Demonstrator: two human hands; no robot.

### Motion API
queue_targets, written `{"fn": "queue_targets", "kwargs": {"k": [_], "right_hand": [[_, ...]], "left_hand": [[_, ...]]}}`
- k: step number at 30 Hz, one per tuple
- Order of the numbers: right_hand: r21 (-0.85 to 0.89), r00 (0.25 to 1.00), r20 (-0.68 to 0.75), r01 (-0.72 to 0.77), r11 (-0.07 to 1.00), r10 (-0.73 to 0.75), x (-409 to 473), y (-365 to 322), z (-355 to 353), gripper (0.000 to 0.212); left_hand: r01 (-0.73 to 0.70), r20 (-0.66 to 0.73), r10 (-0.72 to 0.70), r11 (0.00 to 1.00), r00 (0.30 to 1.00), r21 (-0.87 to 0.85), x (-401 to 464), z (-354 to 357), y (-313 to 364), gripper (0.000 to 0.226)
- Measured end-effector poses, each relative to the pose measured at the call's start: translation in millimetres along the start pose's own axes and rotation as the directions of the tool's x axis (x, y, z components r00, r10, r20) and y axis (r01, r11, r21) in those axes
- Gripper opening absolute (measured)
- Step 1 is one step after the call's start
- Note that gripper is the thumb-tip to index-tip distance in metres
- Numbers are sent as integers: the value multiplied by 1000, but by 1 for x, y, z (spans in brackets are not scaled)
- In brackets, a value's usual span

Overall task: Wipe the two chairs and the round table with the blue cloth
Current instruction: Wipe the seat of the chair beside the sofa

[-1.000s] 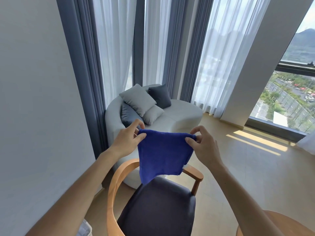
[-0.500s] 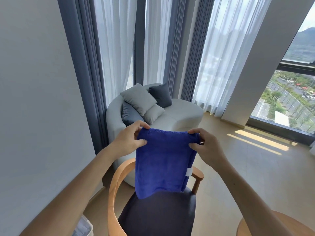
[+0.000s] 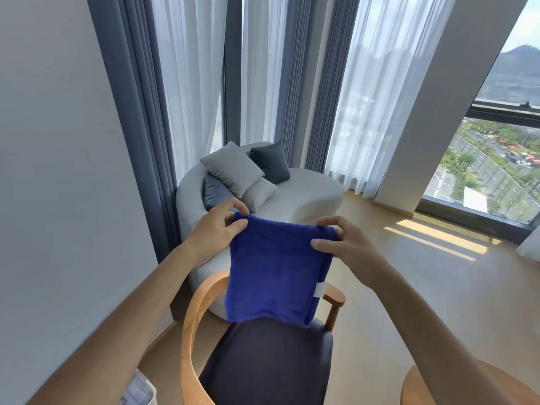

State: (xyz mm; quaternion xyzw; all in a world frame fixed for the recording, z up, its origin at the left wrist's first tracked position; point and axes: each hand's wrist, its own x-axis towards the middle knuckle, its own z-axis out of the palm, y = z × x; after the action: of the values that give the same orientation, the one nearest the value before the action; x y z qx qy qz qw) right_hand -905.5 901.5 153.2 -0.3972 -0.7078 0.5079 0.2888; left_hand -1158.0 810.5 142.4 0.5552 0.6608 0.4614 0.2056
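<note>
- The round table (image 3: 415,387) shows only as a wooden arc at the lower right corner, beside the person's right forearm. Nothing touches it, so wiping it appears to be left to do.
- The armchair (image 3: 263,366) stands directly below the hands, with a dark upholstered seat and a curved wooden back and armrests. The cloth hangs above the seat without visibly resting on it, so this chair looks not yet wiped.
- The blue cloth (image 3: 274,273) hangs in the air between the two hands, folded into a neat rectangle, with a white label at its lower right edge. Its bottom edge sits just over the back of the seat.
- The left hand (image 3: 216,229) pinches the upper left corner of the cloth between thumb and fingertips.
- The right hand (image 3: 344,247) pinches the upper right corner in the same way, thumb in front and fingers curled over the top edge.
- Judging by this, the person is preparing the cloth, and all three wiping jobs remain.
- A second chair is not in view, so its state cannot be told.
- Farther off, a pale curved sofa (image 3: 306,197) with cushions (image 3: 233,168) stands before sheer curtains (image 3: 377,92) and a window.
</note>
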Motion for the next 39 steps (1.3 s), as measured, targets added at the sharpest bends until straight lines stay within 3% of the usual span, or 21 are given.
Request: {"fn": "queue_targets", "kwargs": {"k": [3, 5, 8, 13, 17, 23, 26, 29, 32, 34, 39], "right_hand": [[-108, 1000, 25, 11, 994, -9, 0, 3, 1, 50], [-232, 996, -48, 61, 971, -74, 1, 6, 3, 49], [-385, 973, -117, 139, 912, -198, 2, 10, 6, 42], [-488, 948, -113, 208, 848, -297, 3, 15, 6, 37], [-445, 941, -170, 191, 875, -292, 4, 16, 5, 24], [-171, 982, -171, 49, 984, -79, 7, 10, 1, 9], [-75, 1000, -24, 5, 997, -7, 6, 10, 0, 35], [-199, 998, 8, 69, 978, -69, 5, 11, 2, 50], [-333, 983, -50, 152, 931, -178, 6, 13, 6, 42], [-435, 969, -71, 183, 881, -237, 7, 14, 8, 36], [-547, 960, -109, 159, 822, -259, 12, 18, 6, 23]], "left_hand": [[39, 195, -10, 989, 981, -145, -2, -7, 2, 37], [15, 290, -3, 999, 957, -40, -4, -7, 3, 53], [-73, 239, 27, 980, 971, 187, -3, -3, 0, 54], [-137, 131, 101, 943, 986, 303, 0, -1, -4, 42], [-135, 74, 117, 942, 990, 306, 4, -3, -2, 33], [-37, 11, 36, 993, 999, 111, 3, 0, -3, 14], [20, 23, -19, 1000, 1000, -23, 2, 1, -4, 11], [58, 122, -40, 988, 992, -143, 1, -2, -2, 22], [40, 226, -41, 999, 973, 7, 0, -3, -2, 49], [-25, 203, -13, 983, 979, 182, 0, 1, -3, 54], [-111, 97, 81, 930, 992, 351, 4, 4, -7, 30]]}}
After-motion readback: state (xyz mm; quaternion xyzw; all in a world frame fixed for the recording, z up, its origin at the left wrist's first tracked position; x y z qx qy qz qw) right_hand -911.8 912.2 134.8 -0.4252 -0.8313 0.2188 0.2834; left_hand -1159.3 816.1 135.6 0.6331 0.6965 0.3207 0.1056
